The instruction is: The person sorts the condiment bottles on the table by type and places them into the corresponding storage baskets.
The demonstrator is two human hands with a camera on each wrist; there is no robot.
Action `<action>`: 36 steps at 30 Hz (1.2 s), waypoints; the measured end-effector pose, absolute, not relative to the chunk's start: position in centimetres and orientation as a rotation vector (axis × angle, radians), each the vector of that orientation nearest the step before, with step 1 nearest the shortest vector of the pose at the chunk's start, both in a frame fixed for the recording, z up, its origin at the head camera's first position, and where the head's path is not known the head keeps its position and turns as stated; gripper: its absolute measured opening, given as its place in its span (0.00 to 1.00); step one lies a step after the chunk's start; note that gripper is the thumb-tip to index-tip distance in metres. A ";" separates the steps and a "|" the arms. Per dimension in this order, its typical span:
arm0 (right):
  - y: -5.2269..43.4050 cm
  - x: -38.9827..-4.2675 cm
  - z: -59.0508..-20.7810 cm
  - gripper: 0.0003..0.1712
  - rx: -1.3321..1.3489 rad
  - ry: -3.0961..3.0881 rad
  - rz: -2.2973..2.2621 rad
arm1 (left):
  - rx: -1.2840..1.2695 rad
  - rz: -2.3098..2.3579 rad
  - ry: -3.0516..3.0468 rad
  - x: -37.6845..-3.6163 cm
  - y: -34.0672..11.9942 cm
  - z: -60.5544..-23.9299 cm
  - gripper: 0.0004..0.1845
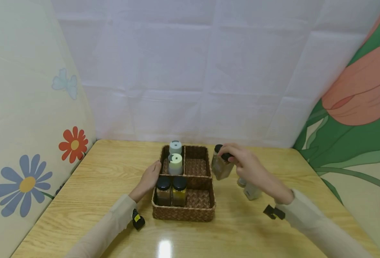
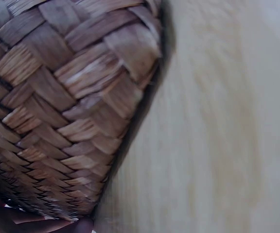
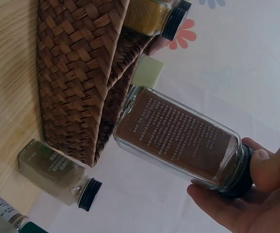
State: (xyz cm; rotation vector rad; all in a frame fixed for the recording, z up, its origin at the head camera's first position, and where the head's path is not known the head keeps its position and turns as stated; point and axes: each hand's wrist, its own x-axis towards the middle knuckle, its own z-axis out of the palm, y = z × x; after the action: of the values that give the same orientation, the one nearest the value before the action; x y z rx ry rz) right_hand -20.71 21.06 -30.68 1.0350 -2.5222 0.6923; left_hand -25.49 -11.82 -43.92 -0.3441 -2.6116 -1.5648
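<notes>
My right hand (image 1: 246,165) pinches the black lid of a glass spice jar (image 3: 179,136) filled with brown powder. The jar is tilted in the air, just right of a woven basket (image 1: 183,214). My left hand (image 1: 149,178) rests along the basket's outer left side; its fingers (image 2: 43,224) show only at the lower edge of the left wrist view. Inside the basket, two bottles with pale caps (image 1: 175,159) stand in the back left compartment. Two black-lidded jars (image 1: 179,195) occupy the left of the front compartment.
Behind the held jar, another black-lidded jar (image 3: 52,170) stands on the table near the basket. More containers (image 1: 252,191) sit below my right hand, partly hidden. A bottle with a green cap (image 3: 32,227) is cut off at the right wrist view's corner. White cloth (image 1: 177,71) hangs behind the table.
</notes>
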 end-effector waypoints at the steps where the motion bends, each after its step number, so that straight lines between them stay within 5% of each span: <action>1: 20.9 -20.6 -30.7 0.38 1.048 -2.511 0.694 | -0.344 -1.566 -2.611 -25.5 -11.8 -43.9 0.29; 36: 15.9 -19.2 -32.7 0.37 1.348 -2.548 0.533 | -0.290 -1.566 -2.630 -25.9 -11.7 -44.1 0.28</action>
State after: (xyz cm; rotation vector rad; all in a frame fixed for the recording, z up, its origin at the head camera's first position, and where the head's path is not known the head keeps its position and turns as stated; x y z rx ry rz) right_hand -19.20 15.92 -32.68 1.3480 -2.5482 0.5326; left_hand -25.94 -11.73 -44.13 -0.2896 -2.6296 -1.5656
